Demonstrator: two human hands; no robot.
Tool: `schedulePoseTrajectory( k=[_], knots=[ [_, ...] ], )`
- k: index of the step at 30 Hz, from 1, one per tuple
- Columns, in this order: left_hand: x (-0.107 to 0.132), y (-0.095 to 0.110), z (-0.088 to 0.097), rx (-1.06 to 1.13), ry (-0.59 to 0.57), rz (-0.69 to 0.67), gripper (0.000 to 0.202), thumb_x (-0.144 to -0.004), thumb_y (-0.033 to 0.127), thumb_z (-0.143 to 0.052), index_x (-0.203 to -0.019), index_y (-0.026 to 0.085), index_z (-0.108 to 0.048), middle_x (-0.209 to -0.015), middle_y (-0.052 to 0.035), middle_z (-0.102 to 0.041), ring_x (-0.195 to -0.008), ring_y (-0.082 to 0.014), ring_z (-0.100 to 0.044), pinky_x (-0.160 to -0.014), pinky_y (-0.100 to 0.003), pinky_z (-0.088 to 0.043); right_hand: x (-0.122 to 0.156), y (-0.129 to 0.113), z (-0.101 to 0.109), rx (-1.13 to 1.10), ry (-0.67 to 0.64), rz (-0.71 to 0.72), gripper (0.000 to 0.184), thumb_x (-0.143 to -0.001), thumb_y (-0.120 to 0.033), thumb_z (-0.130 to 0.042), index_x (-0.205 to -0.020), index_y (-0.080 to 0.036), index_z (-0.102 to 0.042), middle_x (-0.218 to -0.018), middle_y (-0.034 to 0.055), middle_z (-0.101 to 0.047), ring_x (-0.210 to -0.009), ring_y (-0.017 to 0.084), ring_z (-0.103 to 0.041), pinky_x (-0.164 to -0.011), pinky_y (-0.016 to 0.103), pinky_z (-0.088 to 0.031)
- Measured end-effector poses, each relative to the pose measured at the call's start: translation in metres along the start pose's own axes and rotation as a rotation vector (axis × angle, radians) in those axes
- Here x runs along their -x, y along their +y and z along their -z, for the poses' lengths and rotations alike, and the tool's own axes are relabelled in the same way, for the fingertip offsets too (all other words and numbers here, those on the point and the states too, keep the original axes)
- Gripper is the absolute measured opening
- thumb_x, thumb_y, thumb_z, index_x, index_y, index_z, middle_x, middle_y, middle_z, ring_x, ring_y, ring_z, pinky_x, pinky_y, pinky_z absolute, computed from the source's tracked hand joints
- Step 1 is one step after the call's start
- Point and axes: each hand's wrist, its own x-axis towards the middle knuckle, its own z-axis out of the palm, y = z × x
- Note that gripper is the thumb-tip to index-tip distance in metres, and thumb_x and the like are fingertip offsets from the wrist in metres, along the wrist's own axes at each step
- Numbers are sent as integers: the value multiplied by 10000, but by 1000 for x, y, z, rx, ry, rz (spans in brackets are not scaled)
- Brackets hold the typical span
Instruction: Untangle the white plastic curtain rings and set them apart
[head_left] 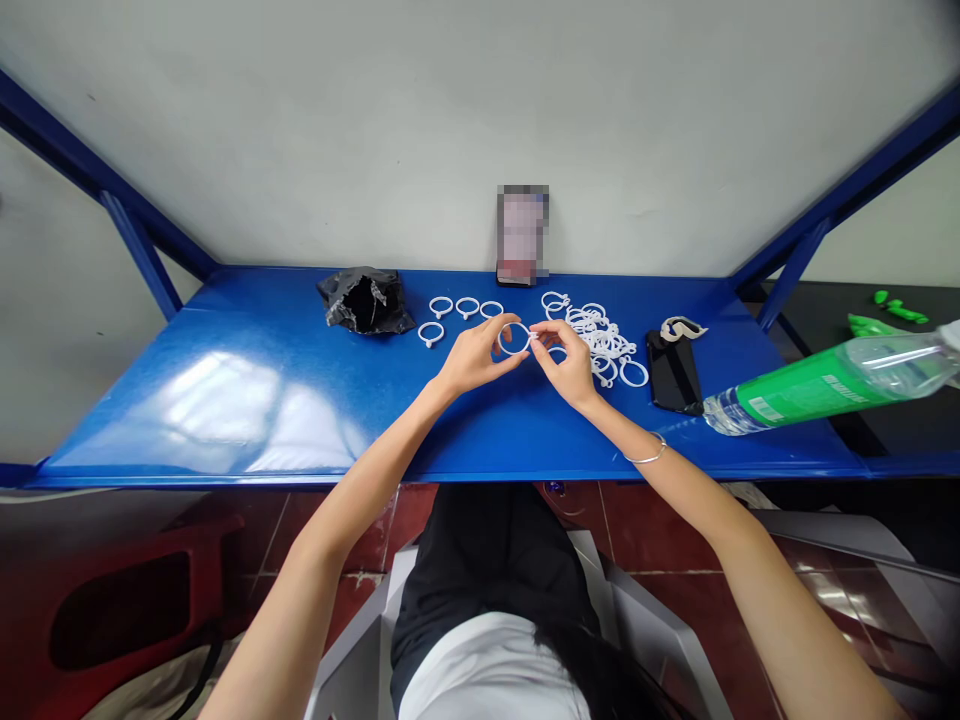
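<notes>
Between my two hands, just above the blue table, is a white curtain ring [514,354] with a small eyelet on its right side. My left hand [478,355] has thumb and fingers closed around the ring's left part. The fingertips of my right hand [570,363] pinch the eyelet at its right edge. Beyond my left hand lie several similar rings, one of them a single ring [430,343] nearer to me. A heap of white curtain rings [609,342] spreads to the right of my right hand. Another ring shows partly beneath my right fingers.
A crumpled black plastic bag [366,302] sits at the back left. A phone [520,235] leans on the wall. At right are a dark phone [675,372], a pale curled strap [682,328] and a green-labelled bottle [817,388]. The blue table [390,420] has a front edge near my forearms.
</notes>
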Motion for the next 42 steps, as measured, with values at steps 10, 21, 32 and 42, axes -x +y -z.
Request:
schedulePoseTrajectory(
  k=[10, 21, 32, 42],
  knots=[
    [1, 0, 0, 5, -7, 4, 450, -900, 456, -596, -1242, 171, -533, -933, -32, -662, -670, -123, -610, -661, -239, -488, 0, 0, -1, -31, 30, 26, 136, -935, -326, -598, -1029, -235, -631, -979, 51, -692, -819, 183, -668, -746, 349, -582],
    [0, 0, -3, -16, -99, 25, 468, -930, 461, -572, -1297, 174, -536, -1120, -86, -667, -801, -159, -651, -693, -261, -501, 0, -4, 0, 11, 42, 60, 153, -941, -381, -596, -968, -240, -649, -969, 60, -681, -756, 178, -640, -690, 359, -577],
    [1, -5, -16, 135, -118, 12, 482, -943, 512, -529, -1262, 151, -542, -1234, -130, -650, -898, -180, -663, -688, -261, -531, -1, -4, 0, 41, -61, 94, 157, -955, -358, -575, -982, -245, -681, -962, 63, -669, -833, 194, -646, -705, 363, -573],
    [2, -3, -15, 100, -123, 33, 483, -942, 514, -534, -1273, 162, -536, -1241, -121, -650, -874, -174, -670, -716, -269, -536, 0, -3, 2, 37, -63, 94, 183, -962, -382, -568, -943, -243, -686, -948, 61, -671, -878, 208, -656, -779, 391, -577]
  ],
)
